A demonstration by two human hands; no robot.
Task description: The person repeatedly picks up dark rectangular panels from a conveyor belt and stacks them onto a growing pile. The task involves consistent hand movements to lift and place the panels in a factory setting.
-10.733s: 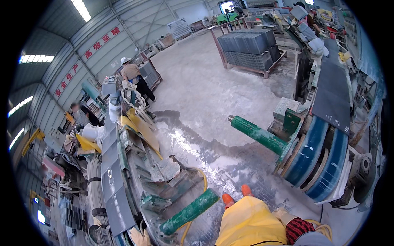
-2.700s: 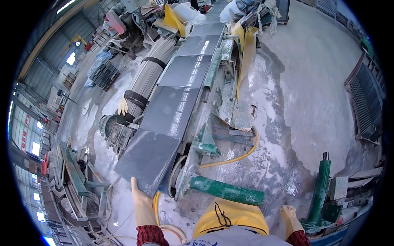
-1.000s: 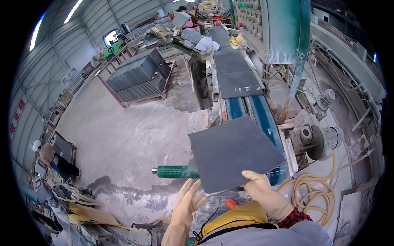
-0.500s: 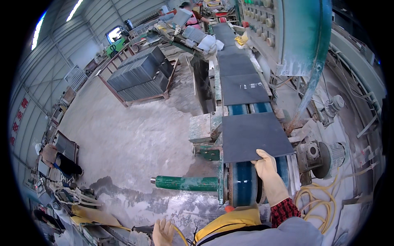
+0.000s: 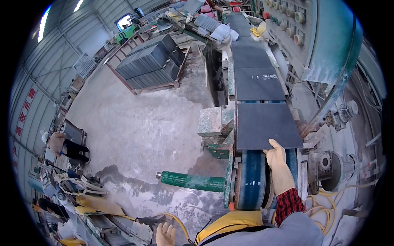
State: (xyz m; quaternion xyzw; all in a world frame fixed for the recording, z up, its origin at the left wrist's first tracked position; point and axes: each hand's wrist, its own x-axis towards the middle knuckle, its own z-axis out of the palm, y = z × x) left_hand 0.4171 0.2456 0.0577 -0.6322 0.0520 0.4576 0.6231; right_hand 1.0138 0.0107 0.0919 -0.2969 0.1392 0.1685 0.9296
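The right hand [image 5: 278,164], in a pale glove with a red plaid cuff behind it, reaches forward with the arm nearly straight; its fingers lie flat and extended against the near edge of a dark grey stone slab [image 5: 266,125], pressing rather than gripping; the left hand [image 5: 165,234], also gloved, hangs low beside the body, fingers loosely spread and holding nothing. The slab rests on the blue conveyor belt [image 5: 251,180] directly ahead of the right hand; beyond it two more dark slabs [image 5: 257,83] lie in line on the same belt, three counted in all near the hand, with others farther off too small to count. One green roller bar [image 5: 192,181] juts out between the two hands; yellow hose [image 5: 328,205] coils right of the right hand; a rack of stacked slabs [image 5: 150,63] stands well ahead of the left hand.
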